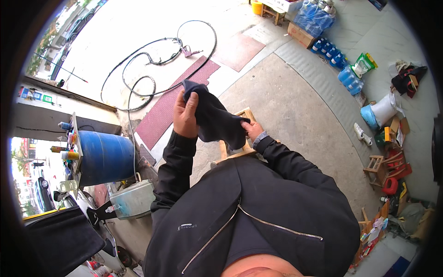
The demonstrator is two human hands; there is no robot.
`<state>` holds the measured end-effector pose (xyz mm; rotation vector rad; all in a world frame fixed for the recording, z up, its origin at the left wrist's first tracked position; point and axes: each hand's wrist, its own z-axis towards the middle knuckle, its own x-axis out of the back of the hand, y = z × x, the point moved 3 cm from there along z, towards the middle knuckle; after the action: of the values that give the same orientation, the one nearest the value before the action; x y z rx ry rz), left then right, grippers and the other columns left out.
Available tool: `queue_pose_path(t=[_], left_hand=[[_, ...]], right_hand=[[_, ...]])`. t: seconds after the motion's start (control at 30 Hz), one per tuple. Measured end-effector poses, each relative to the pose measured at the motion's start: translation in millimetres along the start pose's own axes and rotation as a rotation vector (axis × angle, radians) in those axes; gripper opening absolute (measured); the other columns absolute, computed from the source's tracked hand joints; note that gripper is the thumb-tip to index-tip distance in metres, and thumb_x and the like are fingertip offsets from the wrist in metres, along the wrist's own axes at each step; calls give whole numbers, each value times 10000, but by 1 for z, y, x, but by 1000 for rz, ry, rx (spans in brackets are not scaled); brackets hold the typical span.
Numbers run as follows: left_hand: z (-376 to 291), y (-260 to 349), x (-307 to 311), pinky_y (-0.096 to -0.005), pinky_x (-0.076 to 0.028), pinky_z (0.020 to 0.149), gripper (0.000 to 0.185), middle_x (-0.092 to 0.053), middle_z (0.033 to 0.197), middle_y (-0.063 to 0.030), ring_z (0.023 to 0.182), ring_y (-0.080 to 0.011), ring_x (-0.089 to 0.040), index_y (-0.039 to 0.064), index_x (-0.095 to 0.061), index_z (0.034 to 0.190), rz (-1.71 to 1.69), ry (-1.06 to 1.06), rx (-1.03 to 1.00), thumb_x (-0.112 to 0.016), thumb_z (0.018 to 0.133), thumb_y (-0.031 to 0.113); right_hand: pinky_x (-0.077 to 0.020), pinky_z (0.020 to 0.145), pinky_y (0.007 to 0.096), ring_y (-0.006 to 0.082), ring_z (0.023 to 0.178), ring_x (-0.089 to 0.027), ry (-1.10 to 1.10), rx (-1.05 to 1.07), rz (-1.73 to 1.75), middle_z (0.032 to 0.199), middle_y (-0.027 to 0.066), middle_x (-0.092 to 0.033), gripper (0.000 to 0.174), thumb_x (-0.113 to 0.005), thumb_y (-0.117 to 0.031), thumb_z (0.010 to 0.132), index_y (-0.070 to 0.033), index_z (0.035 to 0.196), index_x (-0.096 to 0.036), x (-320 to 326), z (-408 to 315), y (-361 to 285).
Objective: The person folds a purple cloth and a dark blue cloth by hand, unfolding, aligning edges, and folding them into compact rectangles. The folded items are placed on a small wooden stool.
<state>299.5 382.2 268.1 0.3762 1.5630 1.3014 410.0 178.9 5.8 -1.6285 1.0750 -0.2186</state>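
A dark navy cloth point(216, 116) is stretched between my two hands in front of my body. My left hand point(186, 114) grips its upper left end, with the thumb on top. The cloth's lower right edge is pinched in my right hand point(253, 130). Below the cloth stands a wooden stool point(246, 147), partly hidden by the cloth and by my black jacket.
A black hose point(129, 90) with a spray gun point(188, 52) lies coiled beyond a red mat point(166, 110). To the left are a blue barrel point(107, 157) and a sink point(133, 200). Blue bottles point(328, 52), white shoes point(361, 133) and a small wooden stool point(375, 169) line the right side.
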Motion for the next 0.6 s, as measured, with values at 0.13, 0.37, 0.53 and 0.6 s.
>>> queue_pose_path(t=[0.13,0.37,0.53,0.6], left_hand=[[-2,36,-17,-338,-582,888,231,-714,1128,-114,992,-207,-711,17,-606,1276,-15,4,-116,-562,1076,122],[-13,50,-25,-280,-532,925,236,-716,1141,-73,1009,-139,-685,-1,-614,1279,221,-114,-111,-597,1062,89],[-11,8,-22,-303,-546,787,164,-726,965,-108,878,-170,-696,-33,-692,1107,860,-324,-147,-706,963,44],[-14,-19,-24,-335,-556,769,171,-705,901,-138,828,-244,-714,-20,-707,1087,897,-466,-149,-717,925,36]], right_hand=[[-563,845,287,139,909,-700,-28,103,-17,1055,58,-752,312,-666,-249,1037,13,1200,-711,6,8,-24],[-556,882,343,185,972,-708,-109,91,-584,1075,98,-763,333,-692,-239,996,10,1216,-714,-9,6,-40],[-556,926,354,210,1066,-686,-79,325,-702,1202,127,-699,382,-694,-239,996,17,1279,-666,-16,-12,-94],[-551,959,356,217,1147,-654,-132,400,-502,1309,134,-652,436,-691,-239,1008,5,1361,-619,-23,-22,-125]])
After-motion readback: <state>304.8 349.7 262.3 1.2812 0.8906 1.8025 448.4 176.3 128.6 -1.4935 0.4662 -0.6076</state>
